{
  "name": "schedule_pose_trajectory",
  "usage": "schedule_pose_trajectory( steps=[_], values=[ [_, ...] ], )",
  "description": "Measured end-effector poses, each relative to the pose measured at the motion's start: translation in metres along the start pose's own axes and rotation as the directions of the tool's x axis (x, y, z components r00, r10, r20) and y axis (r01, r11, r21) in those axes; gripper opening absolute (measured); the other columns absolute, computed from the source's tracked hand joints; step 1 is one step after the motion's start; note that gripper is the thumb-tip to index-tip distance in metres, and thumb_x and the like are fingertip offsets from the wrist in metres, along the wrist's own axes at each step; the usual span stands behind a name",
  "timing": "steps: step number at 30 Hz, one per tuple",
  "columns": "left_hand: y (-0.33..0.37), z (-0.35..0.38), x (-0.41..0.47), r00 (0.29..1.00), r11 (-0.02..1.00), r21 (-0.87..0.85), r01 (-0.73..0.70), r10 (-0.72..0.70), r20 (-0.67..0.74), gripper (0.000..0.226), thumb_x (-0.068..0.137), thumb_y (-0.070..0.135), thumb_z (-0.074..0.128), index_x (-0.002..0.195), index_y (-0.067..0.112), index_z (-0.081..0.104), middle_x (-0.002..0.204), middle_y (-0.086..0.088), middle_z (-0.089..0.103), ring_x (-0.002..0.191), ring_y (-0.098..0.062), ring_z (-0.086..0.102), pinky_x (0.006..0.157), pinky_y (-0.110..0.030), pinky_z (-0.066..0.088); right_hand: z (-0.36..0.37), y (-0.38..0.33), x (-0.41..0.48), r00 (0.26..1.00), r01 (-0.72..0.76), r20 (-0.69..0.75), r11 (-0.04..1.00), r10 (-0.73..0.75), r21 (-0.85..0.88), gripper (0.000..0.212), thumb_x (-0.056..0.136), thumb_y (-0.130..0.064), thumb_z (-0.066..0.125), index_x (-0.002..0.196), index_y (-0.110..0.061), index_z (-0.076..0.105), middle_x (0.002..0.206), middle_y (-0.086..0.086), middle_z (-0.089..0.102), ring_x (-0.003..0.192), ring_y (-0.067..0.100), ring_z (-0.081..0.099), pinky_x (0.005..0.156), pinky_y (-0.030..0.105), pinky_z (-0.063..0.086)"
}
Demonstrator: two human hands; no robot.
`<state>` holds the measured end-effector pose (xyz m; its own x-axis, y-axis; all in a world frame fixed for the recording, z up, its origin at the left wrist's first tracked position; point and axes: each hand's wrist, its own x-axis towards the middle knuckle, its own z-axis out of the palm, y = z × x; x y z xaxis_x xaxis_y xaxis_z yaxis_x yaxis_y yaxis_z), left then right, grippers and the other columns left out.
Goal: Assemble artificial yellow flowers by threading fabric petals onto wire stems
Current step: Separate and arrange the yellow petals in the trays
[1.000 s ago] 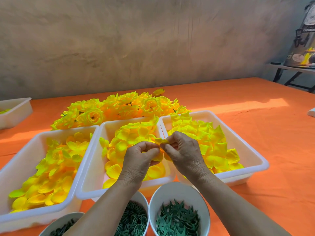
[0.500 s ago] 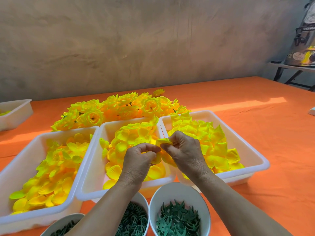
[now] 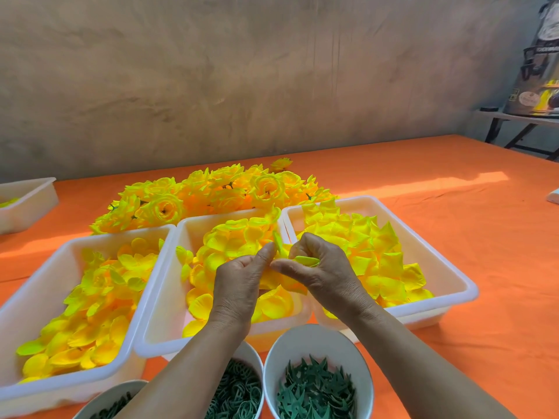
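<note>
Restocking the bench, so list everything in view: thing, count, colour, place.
Petal trays: three, white, side by side mid-table, holding yellow petals.
Finished flowers: one pile, yellow, behind the trays.
Spare tray: one, white, far left.
Bowls: three, white, near edge, holding green parts.
Table cover: one, orange, under trays and bowls.
Side table: one, grey, far right.
Held petal: one, yellow-green, pinched between both hands.
Left hand: one, above middle tray.
Right hand: one, above the middle and right trays' rims.

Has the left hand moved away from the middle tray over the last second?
No. The left hand stays over the middle tray, meeting the right hand at the petal beside the right tray rim.
</note>
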<state>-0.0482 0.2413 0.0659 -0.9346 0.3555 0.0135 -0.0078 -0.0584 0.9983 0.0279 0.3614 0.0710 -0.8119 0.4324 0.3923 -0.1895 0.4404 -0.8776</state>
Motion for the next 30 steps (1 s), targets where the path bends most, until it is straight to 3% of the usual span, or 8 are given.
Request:
schedule_pose_trajectory(
  steps=[5,9,18,20,22,25,27,30],
  values=[
    [-0.002,0.001,0.002,0.999,1.0,-0.02,-0.014,0.014,-0.038,0.029,0.085,0.018,0.069,0.056,0.016,0.072,0.059,-0.001,0.062,0.063,-0.02,0.056,0.059,-0.031,0.053,-0.009,0.004,0.009,0.952,-0.038,-0.283,0.961,0.119,0.275,0.027,0.079,-0.023,0.078,0.07,-0.02,0.054,0.065,-0.008,0.056,0.056,0.009,0.056,0.046,0.025,0.046],
    [-0.001,0.001,0.0,0.998,0.998,0.019,-0.067,0.066,0.004,0.027,0.069,0.029,0.063,0.065,0.003,0.07,0.063,-0.009,0.055,0.068,-0.023,0.051,0.071,-0.053,0.056,-0.022,0.006,0.026,0.872,-0.044,-0.447,0.942,0.199,0.333,0.018,0.08,-0.018,0.077,0.08,-0.02,0.06,0.08,0.0,0.062,0.047,0.006,0.057,0.035,0.023,0.041],
    [-0.007,-0.001,0.004,0.996,0.996,0.016,-0.083,0.083,-0.016,0.025,0.066,0.028,0.062,0.061,0.003,0.065,0.061,-0.012,0.05,0.066,-0.024,0.045,0.076,-0.066,0.051,-0.064,0.015,0.061,0.7,-0.053,-0.672,0.956,0.242,0.289,0.021,0.087,-0.039,0.07,0.08,-0.025,0.057,0.077,0.003,0.056,0.059,0.014,0.057,0.057,0.036,0.054],
    [-0.008,-0.001,0.004,0.996,0.996,0.007,-0.084,0.084,0.006,0.024,0.067,0.027,0.063,0.062,0.005,0.069,0.063,-0.014,0.054,0.067,-0.026,0.05,0.078,-0.067,0.051,-0.068,0.014,0.067,0.768,-0.098,-0.591,0.956,0.248,0.275,0.038,0.083,-0.057,0.064,0.096,-0.022,0.056,0.082,0.002,0.057,0.061,0.012,0.061,0.068,0.04,0.056],
    [-0.007,-0.001,0.003,0.997,0.997,-0.003,-0.075,0.075,0.027,0.02,0.072,0.025,0.066,0.063,0.009,0.072,0.066,-0.016,0.058,0.07,-0.028,0.054,0.08,-0.068,0.052,-0.071,0.013,0.071,0.836,-0.279,-0.432,0.94,0.338,0.195,0.077,0.072,-0.077,0.056,0.121,-0.018,0.05,0.097,0.004,0.061,0.086,0.021,0.062,0.091,0.047,0.052],
    [-0.006,-0.001,0.001,0.996,0.997,-0.004,-0.076,0.076,0.04,0.022,0.086,0.011,0.067,0.065,0.01,0.075,0.07,-0.018,0.061,0.073,-0.03,0.056,0.081,-0.068,0.053,-0.069,0.013,0.068,0.87,-0.431,-0.373,0.865,0.323,-0.257,0.084,0.077,-0.075,0.054,0.14,-0.021,0.04,0.134,0.014,0.049,0.124,0.031,0.048,0.106,0.044,0.038],
    [-0.005,-0.002,0.001,0.996,0.997,0.005,-0.08,0.079,0.044,0.024,0.086,0.012,0.068,0.064,0.012,0.075,0.071,-0.018,0.062,0.073,-0.03,0.057,0.082,-0.065,0.054,-0.057,0.005,0.056,0.93,-0.278,-0.347,0.842,0.117,-0.462,0.065,0.085,-0.057,0.06,0.136,-0.02,0.047,0.134,0.014,0.049,0.126,0.03,0.045,0.105,0.039,0.036],
    [-0.005,-0.002,0.002,0.997,0.997,-0.012,-0.073,0.074,0.034,0.032,0.09,0.01,0.065,0.061,0.016,0.075,0.066,-0.012,0.061,0.071,-0.028,0.057,0.077,-0.054,0.06,-0.031,-0.007,0.029,0.992,0.076,-0.053,0.879,-0.114,-0.471,0.042,0.084,-0.041,0.071,0.12,-0.022,0.062,0.119,0.003,0.057,0.111,0.019,0.056,0.096,0.033,0.044]
  ],
)
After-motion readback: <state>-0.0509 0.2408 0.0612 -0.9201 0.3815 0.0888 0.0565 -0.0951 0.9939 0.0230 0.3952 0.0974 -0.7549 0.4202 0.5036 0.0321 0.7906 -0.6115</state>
